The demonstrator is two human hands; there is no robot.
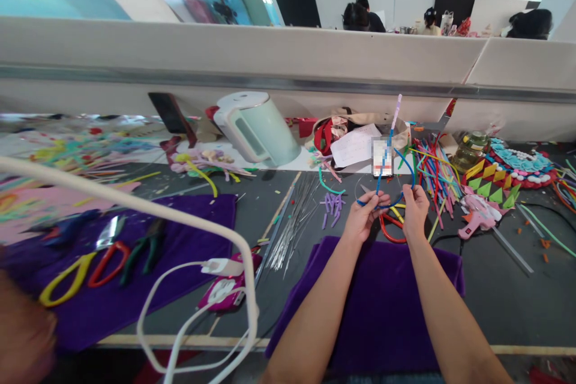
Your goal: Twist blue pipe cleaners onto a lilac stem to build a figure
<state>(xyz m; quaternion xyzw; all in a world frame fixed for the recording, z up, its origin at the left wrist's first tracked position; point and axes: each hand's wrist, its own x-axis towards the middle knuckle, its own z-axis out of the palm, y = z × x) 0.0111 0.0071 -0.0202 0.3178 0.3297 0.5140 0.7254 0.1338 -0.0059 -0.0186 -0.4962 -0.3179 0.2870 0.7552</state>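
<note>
Both my hands are closed on a blue pipe cleaner [390, 134], which is bent into a loop and has a pale lilac tip pointing up. My left hand [365, 216] pinches it at the lower left of the loop. At the loop's right side, the fingers of my right hand [416, 207] are pressed together on it. Behind and below the hands lie scissors with red and yellow handles [390, 236], partly covered. A folded purple cloth [382, 306] lies under my forearms. Short purple pieces [332, 207] are scattered left of my left hand.
A kettle [270, 132] stands behind thin wires [292, 228]. Coloured pipe cleaners [434, 174], a pink glue gun [479, 215] and a jar [471, 150] are at right. A white cable [202, 225] crosses the left, near scissors [108, 252] and another person's blurred hand [27, 324].
</note>
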